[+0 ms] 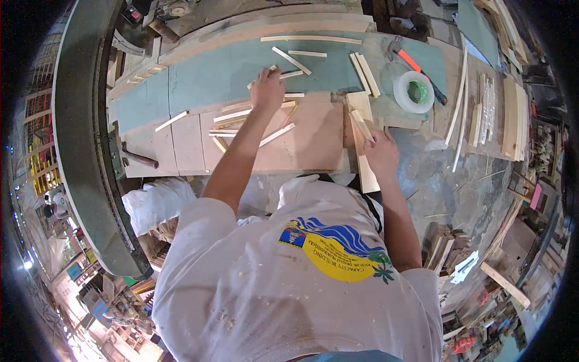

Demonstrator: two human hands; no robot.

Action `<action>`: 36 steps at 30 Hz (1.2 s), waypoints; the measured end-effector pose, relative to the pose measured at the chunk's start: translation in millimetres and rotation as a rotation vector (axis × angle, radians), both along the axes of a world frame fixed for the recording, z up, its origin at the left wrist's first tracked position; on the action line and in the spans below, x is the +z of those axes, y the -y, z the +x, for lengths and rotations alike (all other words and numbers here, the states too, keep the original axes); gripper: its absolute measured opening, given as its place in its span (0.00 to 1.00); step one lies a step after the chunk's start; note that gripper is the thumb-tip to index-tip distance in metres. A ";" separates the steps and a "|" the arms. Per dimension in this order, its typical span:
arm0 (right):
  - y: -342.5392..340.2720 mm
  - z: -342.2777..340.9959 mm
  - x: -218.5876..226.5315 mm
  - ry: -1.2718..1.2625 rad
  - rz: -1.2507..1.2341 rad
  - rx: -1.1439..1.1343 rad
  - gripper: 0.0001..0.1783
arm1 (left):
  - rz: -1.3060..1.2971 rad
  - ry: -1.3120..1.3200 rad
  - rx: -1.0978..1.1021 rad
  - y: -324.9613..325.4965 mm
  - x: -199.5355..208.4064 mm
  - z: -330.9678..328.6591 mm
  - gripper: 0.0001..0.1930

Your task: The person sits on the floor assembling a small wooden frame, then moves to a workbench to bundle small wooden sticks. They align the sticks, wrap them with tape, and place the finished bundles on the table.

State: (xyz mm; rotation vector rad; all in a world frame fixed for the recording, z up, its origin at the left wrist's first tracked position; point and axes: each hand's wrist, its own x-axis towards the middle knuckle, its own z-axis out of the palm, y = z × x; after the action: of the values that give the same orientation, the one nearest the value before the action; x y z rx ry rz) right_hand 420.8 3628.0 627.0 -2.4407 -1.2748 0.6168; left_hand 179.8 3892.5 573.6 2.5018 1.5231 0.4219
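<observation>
My left hand (267,92) reaches over the worktable with fingers closed on a short wooden strip (273,68), whose end shows past the fingertips. Another pale strip (292,75) lies right beside it. My right hand (382,154) grips a short wooden strip (361,125) and rests at the edge of a longer pale board (365,172), which lies lengthwise toward my body. Between my arms lies a loose pile of short strips (231,120), some crossing one another. Two more strips (364,75) lie side by side beyond the right hand.
A roll of clear tape (414,92) and an orange-and-black-handled hammer (420,71) lie on the right. A dark curved tool (140,159) is at the table's left end. A long green-grey machine beam (81,139) stands at the left. Long strips (459,108) lean at the right.
</observation>
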 end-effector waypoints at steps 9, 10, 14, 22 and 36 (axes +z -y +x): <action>4.7 14.3 -5.4 -0.230 -0.001 -0.061 0.19 | 0.073 -0.082 -0.443 22.9 36.1 11.6 0.06; 5.6 16.8 -5.4 -0.324 0.001 -0.099 0.20 | 0.078 -0.059 -0.547 36.6 38.1 14.3 0.06; 21.5 30.6 -19.1 -0.483 0.124 -0.209 0.20 | 0.090 0.011 -0.866 89.7 48.1 50.7 0.07; 48.8 26.4 -14.7 -0.478 0.216 -0.196 0.19 | 0.007 0.068 -1.139 113.6 46.8 108.1 0.07; 29.0 -10.0 -6.6 0.129 0.118 0.013 0.19 | 0.079 0.044 -1.198 108.4 49.3 127.8 0.03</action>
State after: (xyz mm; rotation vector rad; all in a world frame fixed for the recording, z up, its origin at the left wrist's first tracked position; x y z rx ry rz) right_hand 410.7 3599.0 620.3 -2.4099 -1.3375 0.3803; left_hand 307.5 3784.1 622.9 2.8513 -0.1702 0.2971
